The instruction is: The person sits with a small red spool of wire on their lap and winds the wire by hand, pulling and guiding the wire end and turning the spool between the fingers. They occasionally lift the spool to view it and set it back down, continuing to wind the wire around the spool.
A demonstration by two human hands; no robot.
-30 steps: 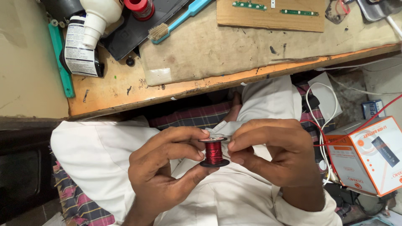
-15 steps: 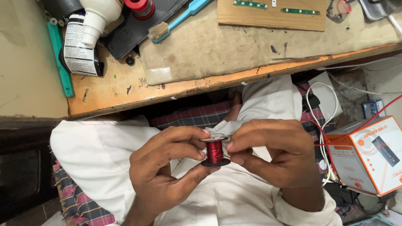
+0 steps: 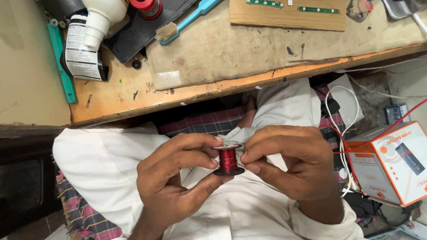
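Unmoved: hands (image 3: 284,162) cradling spool (image 3: 227,159)

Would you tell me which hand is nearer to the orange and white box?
Right. The right hand is beside the orange and white box, pinching the red wire spool; the left hand holds the spool's far side.

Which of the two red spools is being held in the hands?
The small spool of red wire over the lap, pinched between left hand and right hand. The other red spool stands untouched on the workbench.
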